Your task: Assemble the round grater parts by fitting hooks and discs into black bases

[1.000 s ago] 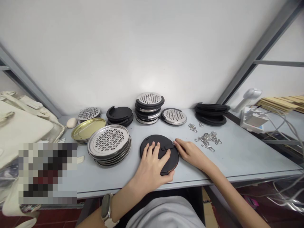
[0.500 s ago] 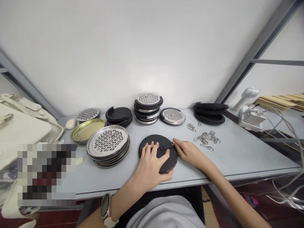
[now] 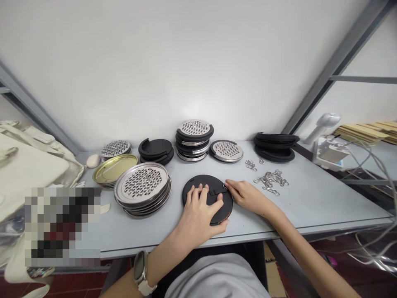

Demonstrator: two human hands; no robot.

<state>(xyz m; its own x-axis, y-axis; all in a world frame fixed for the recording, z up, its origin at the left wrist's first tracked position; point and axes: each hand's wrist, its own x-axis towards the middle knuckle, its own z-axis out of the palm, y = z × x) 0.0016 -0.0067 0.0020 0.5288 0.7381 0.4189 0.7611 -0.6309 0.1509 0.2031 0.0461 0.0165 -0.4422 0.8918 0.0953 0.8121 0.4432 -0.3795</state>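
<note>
In the head view, a black round grater holder (image 3: 221, 212) lies flat on the table in front of me, its raised tab facing up. My left hand (image 3: 198, 215) spans it from above, fingers on its top face and thumb at the near right edge, gripping it against the table. At its right edge my right hand (image 3: 245, 196) pinches a small metal wire hook (image 3: 225, 186), whose looped end shows beside the tab; the fingers cover the rest. Similar wire hooks (image 3: 271, 180) lie in a loose pile to the right.
Left of the holder stands a stack of round metal graters (image 3: 144, 186), with gold-coloured discs (image 3: 114, 169) behind it. Along the wall are a stack of graters in black rims (image 3: 192, 142), a single rimmed grater (image 3: 227, 151) and black rings (image 3: 274, 147). Cables (image 3: 381, 174) hang at right.
Both hands keep their grip at nearly the same place on the holder. The whole view has shifted very slightly; nothing else has visibly moved.
</note>
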